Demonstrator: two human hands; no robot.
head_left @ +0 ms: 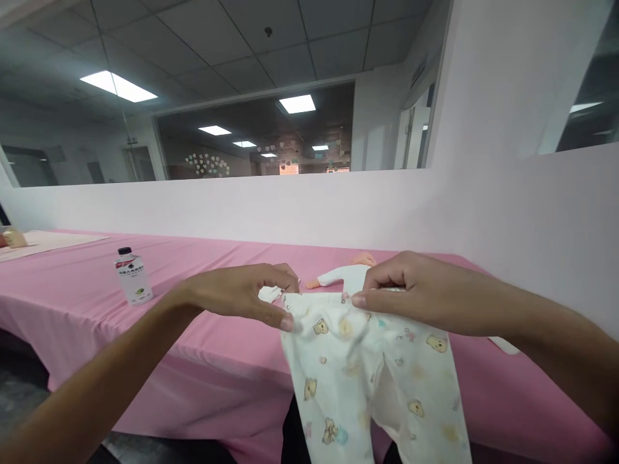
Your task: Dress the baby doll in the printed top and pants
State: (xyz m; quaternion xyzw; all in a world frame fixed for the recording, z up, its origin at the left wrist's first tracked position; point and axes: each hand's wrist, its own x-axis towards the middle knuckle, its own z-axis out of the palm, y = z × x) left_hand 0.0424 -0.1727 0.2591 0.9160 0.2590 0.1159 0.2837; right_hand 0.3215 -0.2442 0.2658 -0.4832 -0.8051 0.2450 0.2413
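beyond the white wall (271,209), a wide window (232,58) looks into another room with a panelled ceiling and lit rectangular lamps; small heart-shaped stickers (207,164) show on the glass farther back. a pink cloth (193,361) covers the worktop and hangs in folds down its near side, with dark floor (19,367) at the near left.

on the left part of the worktop a bottle (134,280) stands upright, its black cap on; the label carries dark writing, a red patch and a green mark, and what is inside cannot be told. at the far left edge a small yellowish container (13,237) sits on a pale sheet (53,243), cut off by the border, contents unclear.

at the near right of the middle, white baby trousers (338,348) printed with bears hang from the waistband in front of the worktop. the left hand (246,290) pinches the left end of that band, thumb in front; the right hand (411,290) grips it nearer the middle, thumb forward and fingers curled behind.

just beyond the trousers a doll in white clothing (352,277) lies on the pink cloth, partly hidden by the right hand. a crumpled white cloth (269,294) lies beside the left hand, and a white object (504,345), mostly covered by the right forearm, rests at the right.
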